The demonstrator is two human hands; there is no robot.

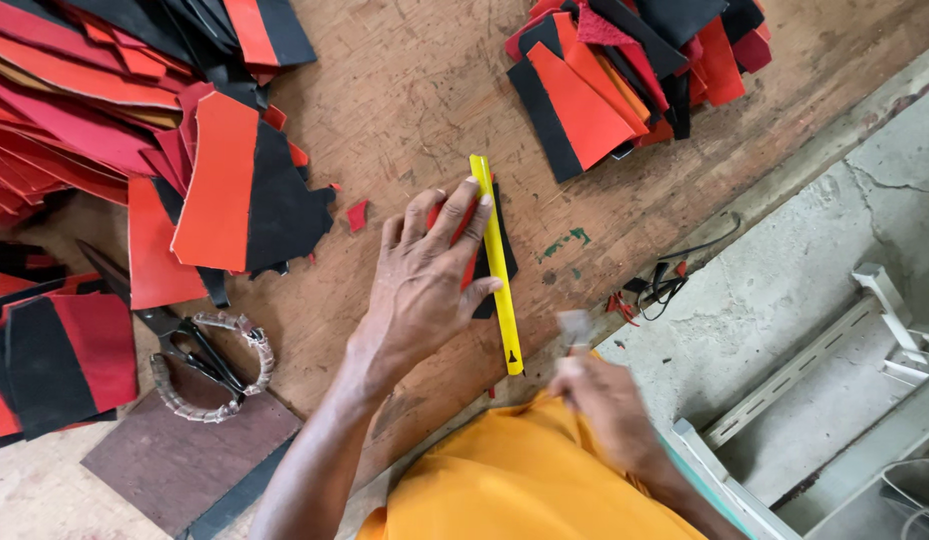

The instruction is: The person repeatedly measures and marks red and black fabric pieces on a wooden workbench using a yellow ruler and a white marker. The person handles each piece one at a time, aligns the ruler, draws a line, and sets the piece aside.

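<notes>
My left hand (425, 280) presses flat on a yellow ruler (497, 255) and on the red-and-black leather piece (505, 262) under it, on the wooden table (415, 90). The fingers are spread, with the fingertips on the ruler's upper part. My right hand (600, 395) is blurred near the table's edge, just right of the ruler's lower end. It is closed on a small pale tool (575, 328) whose kind I cannot make out.
Piles of red, orange and black leather pieces lie at the left (95, 110), lower left (55, 360) and top right (625, 70). Large scissors (185, 335) rest on a dark board (185, 460). A concrete floor and a white frame (835, 340) are at the right.
</notes>
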